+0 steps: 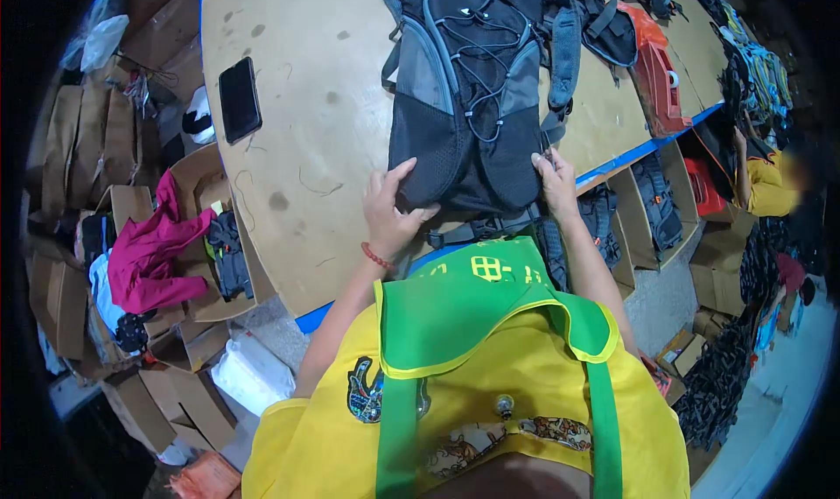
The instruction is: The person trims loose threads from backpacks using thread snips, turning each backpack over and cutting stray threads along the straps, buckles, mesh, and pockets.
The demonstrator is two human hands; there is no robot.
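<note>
A black and grey backpack (468, 105) lies on the table with its front up, a bungee cord laced across it. My left hand (392, 212) holds its lower left corner, thumb and index finger spread along the mesh side and bottom edge. At the lower right edge, my right hand (557, 182) is closed in a pinch against the backpack's side. A small dark item shows by those fingertips, too small to make out. The shoulder strap (564, 57) runs down the right side. A belt strap with a buckle (481, 229) hangs at the table's near edge.
A phone (240, 100) lies left on the brown-topped table (306, 149). An orange-red holder (661, 87) and more dark bags (608, 26) are at right. Cardboard boxes (197, 171) with bags and magenta cloth (157, 254) stand left. A person in yellow (770, 184) is far right.
</note>
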